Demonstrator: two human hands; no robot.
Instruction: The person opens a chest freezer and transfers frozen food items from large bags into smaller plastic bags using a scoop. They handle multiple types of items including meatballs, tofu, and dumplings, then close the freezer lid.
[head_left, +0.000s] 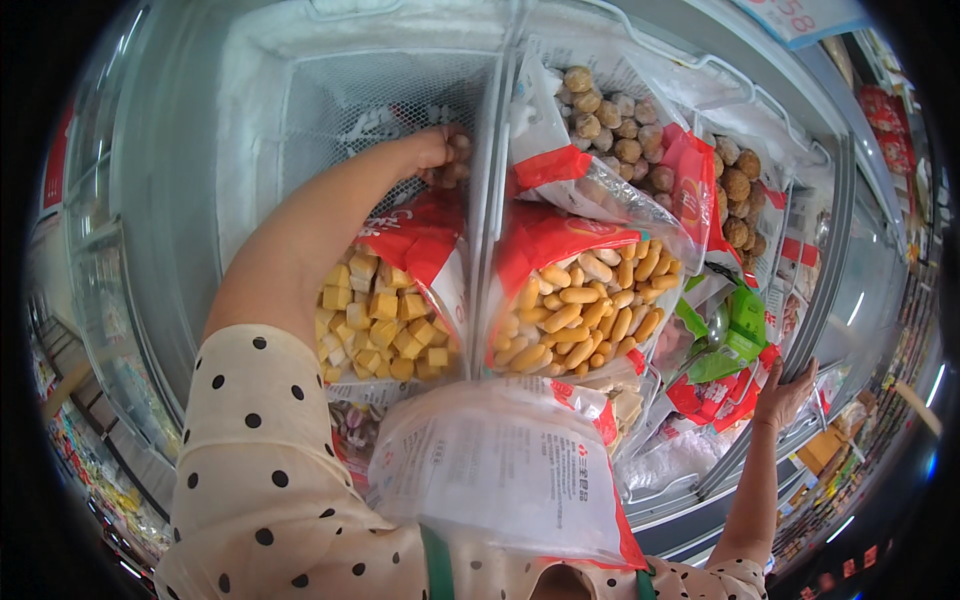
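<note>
My left hand (442, 156) is inside the chest freezer, fingers curled beside the upright glass divider (486, 187), above a white wire mesh basket (300, 120). What lies within those fingers is unclear. Below it, an open red and white bag holds yellow frozen cubes (382, 307). My right hand (786, 394) grips the metal frame of the freezer's sliding glass lid (814, 300). Right of the divider are orange-yellow sausage-shaped frozen pieces (581, 315) and brown frozen balls (626, 135) in open bags. A large white printed plastic bag (495, 457) lies close to my chest.
More brown balls (739, 195) and a green bag (731, 337) lie at the right inside the freezer. White frost (255, 67) coats its back wall. A price sign (806, 19) hangs at the top right. Glass-fronted cabinets (97, 262) stand at the left, stocked shelves (892, 397) at the right.
</note>
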